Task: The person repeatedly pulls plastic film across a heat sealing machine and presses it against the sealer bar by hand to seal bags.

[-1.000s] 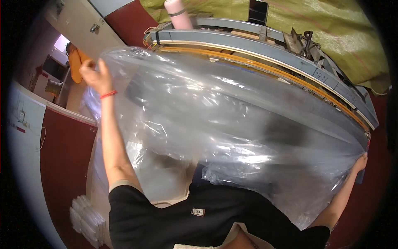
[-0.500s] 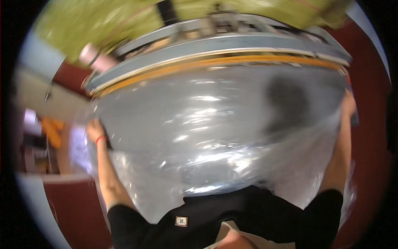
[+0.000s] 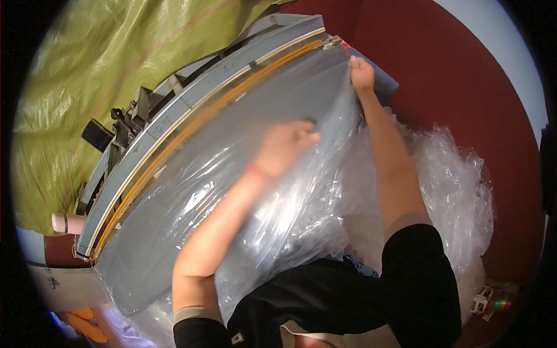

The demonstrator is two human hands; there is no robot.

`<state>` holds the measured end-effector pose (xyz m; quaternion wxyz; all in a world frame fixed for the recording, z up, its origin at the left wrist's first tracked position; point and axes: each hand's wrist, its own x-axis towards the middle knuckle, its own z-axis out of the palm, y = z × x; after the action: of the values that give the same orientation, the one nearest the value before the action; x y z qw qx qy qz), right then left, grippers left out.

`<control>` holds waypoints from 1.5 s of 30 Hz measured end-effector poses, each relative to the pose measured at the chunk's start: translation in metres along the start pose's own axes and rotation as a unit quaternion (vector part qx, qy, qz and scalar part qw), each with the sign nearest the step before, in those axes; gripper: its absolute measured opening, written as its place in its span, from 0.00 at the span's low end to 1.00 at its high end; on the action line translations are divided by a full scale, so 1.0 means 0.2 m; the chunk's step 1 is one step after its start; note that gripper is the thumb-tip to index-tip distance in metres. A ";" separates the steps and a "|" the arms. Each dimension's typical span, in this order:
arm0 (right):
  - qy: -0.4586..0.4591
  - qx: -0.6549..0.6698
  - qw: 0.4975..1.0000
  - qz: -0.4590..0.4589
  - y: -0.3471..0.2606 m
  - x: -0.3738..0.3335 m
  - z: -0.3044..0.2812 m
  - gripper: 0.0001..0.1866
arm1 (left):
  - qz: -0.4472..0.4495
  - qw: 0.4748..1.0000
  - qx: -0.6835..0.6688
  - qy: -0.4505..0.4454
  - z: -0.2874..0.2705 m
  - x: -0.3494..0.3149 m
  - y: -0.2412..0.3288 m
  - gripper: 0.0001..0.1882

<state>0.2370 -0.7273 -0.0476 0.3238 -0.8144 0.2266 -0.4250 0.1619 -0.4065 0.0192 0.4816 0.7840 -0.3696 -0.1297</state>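
A wide sheet of clear plastic film (image 3: pixel 278 214) lies over a grey panel (image 3: pixel 232 124) and gathers in crumpled folds towards me. At the panel's far right corner, my right hand (image 3: pixel 362 74) is closed on the film's edge and pulls it into a taut ridge. My left hand (image 3: pixel 284 148), blurred by motion and with a red band at the wrist, is over the middle of the film. Its thumb and forefinger look apart, with nothing visible between them. A small dark patch shows by its fingertips; I cannot tell what it is.
Along the panel's far side runs a grey metal frame (image 3: pixel 185 104) with an orange strip (image 3: pixel 191 130) and a dark mechanism (image 3: pixel 122 119). Beyond it hangs yellow-green sheeting (image 3: pixel 87 64). A pink roll (image 3: pixel 67 223) sticks out at left. Loose film (image 3: pixel 447 191) bunches over the dark red floor (image 3: pixel 464 87).
My left hand has left the film's left edge and swung right across the sheet. My right hand still grips the right edge. The view has turned, so the frame now runs diagonally.
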 end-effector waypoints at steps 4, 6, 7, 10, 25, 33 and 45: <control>0.014 0.003 1.000 -0.025 -0.01 -0.01 -0.03 0.16 | -0.049 0.997 0.061 0.013 0.30 0.22 0.05 0.13; 0.018 0.017 0.999 -0.023 -0.02 -0.02 -0.02 0.16 | 0.013 0.990 -0.112 0.081 0.33 0.23 0.06 0.08; 0.023 0.027 0.999 -0.019 -0.02 -0.03 -0.02 0.16 | -0.025 0.966 -0.252 0.049 0.32 0.22 0.09 0.06; -0.017 0.044 0.999 -0.012 0.00 -0.01 0.00 0.16 | -0.223 0.857 -0.465 0.010 0.20 0.07 0.17 0.10; -0.126 -0.066 0.988 -0.054 0.37 0.21 0.05 0.20 | -0.459 0.821 -0.180 0.289 -1.10 -2.67 0.16 0.12; -0.140 -0.142 0.978 -0.057 0.29 0.16 0.09 0.24 | -0.105 0.420 0.783 0.446 -1.77 -2.44 0.38 0.04; -0.125 -0.276 0.951 -0.063 0.30 0.12 -0.15 0.22 | -0.310 0.823 0.428 0.207 -1.35 -2.39 -0.56 0.29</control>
<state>0.2185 -0.7943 -0.0638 0.0852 -0.9312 0.2410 -0.2599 0.0324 0.1364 -0.0129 0.0970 0.9930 -0.0172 0.0646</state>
